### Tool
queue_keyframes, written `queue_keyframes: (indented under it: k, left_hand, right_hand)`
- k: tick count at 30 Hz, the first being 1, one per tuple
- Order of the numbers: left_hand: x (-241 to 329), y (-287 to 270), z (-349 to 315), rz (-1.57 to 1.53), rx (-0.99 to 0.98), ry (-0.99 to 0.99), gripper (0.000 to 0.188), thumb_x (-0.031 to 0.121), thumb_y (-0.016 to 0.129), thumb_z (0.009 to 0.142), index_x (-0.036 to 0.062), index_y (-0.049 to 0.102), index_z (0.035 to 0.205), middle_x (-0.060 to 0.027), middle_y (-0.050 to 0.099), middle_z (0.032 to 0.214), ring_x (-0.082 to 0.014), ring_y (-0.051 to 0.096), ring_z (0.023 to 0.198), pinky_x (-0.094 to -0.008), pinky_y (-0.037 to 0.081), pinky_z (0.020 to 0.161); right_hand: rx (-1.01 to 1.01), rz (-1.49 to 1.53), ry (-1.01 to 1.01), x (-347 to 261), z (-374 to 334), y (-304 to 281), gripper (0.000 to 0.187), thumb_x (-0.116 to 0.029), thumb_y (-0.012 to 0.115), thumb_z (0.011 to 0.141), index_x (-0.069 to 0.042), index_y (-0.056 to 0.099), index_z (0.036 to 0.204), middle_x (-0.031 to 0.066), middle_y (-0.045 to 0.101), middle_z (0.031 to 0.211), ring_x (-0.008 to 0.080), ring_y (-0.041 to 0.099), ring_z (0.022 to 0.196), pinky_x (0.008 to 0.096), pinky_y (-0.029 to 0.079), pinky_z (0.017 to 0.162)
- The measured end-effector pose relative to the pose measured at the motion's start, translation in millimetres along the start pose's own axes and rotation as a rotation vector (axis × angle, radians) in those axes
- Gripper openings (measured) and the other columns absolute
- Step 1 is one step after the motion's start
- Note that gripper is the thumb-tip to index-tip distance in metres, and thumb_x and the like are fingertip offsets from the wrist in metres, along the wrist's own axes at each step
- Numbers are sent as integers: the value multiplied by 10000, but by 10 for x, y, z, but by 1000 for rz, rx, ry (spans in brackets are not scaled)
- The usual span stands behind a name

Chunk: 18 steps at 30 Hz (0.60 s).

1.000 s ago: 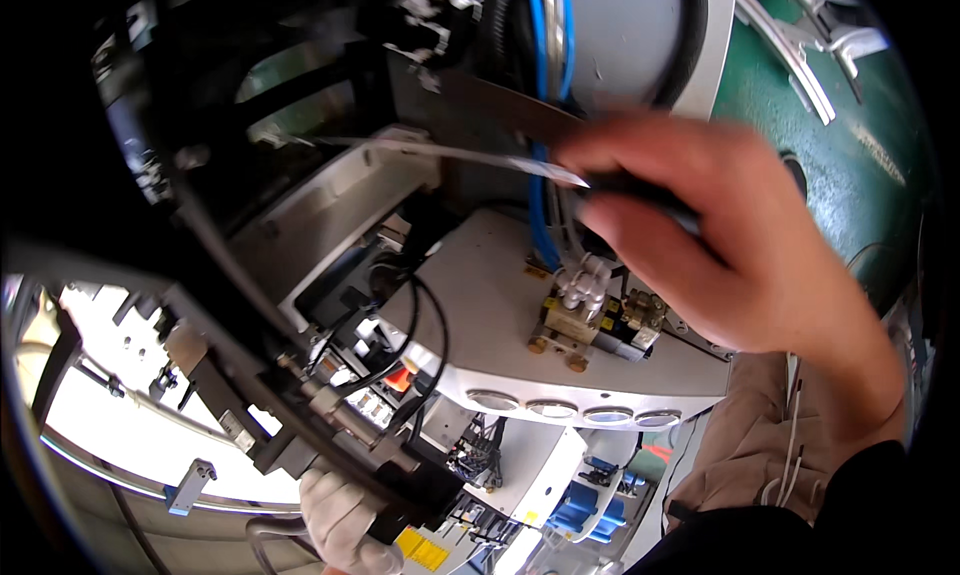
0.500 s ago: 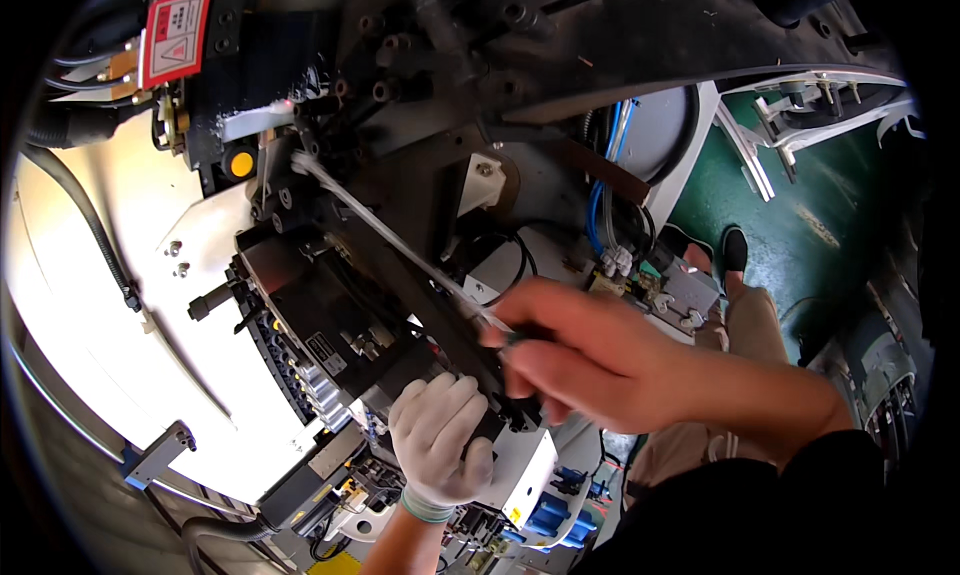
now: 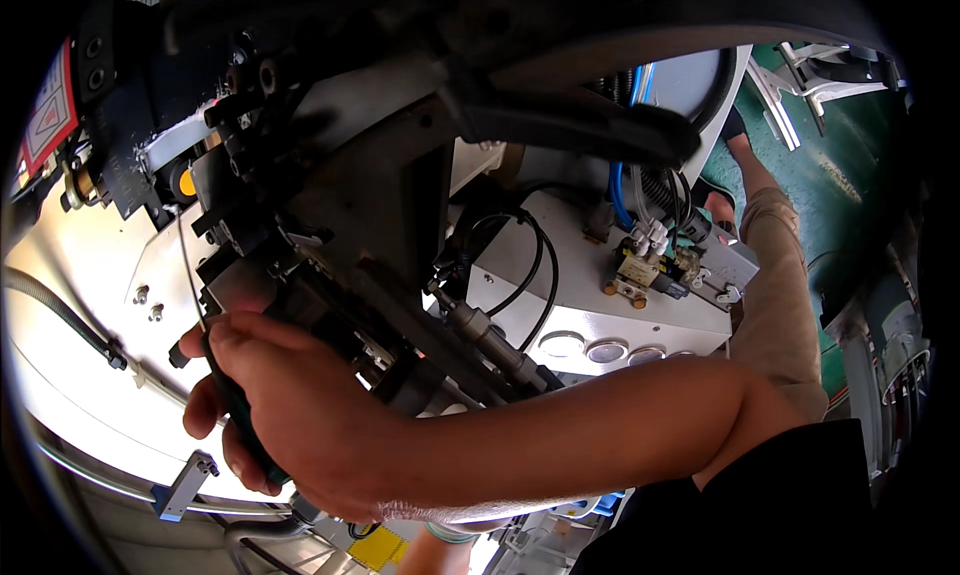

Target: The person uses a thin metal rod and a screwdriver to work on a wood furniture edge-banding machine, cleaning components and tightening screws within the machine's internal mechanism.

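Note:
My bare right hand (image 3: 290, 405) is closed round the dark green handle of a long, thin-shafted tool (image 3: 190, 265). The tool's shaft points up and away to the left, and its pale tip ends just below a yellow round button (image 3: 187, 182) on the black machine. My right forearm crosses in front of my left hand (image 3: 470, 525); only the green cuff and slivers of its white glove show, so its fingers are hidden. Beside the right hand lies the black machine block (image 3: 250, 285), with bolts and brackets round it.
A grey box with round gauges (image 3: 607, 351) and brass fittings (image 3: 636, 275) stands right of centre. Black cables and blue hoses (image 3: 616, 195) run above it. A bright white panel (image 3: 90, 375) lies left. Another person's leg (image 3: 780, 295) stands on the green floor at right.
My right hand has moved left with the tool, its tip now lower and farther left. The forearm now covers the left hand, and the view has shifted.

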<state>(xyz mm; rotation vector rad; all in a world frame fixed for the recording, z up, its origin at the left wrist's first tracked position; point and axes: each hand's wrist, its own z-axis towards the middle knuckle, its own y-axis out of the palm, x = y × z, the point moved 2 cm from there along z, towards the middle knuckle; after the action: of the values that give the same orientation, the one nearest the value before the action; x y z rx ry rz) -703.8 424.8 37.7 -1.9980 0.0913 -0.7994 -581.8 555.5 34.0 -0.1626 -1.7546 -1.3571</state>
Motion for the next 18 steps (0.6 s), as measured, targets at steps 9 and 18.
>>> queue_keyframes:
  k: [9,18]
  left_hand:
    - [24,-35,-40,12,24,-64,320,226,684,936,-6,737,1152,-131,743,1111,-282,716,992,-414,542,892]
    - [23,-53,-113,65,21,-74,275,146,669,910,-6,769,1116,-134,770,1063,-280,755,908,-372,587,805]
  right_hand:
    - [-111,132,16,-147,251,33,310,-295,313,1158,-86,480,1316,69,587,863,155,460,507,329,368,480]
    - [-115,204,66,-259,150,77,292,-298,296,1158,-130,496,1288,41,573,859,131,435,525,320,346,485]
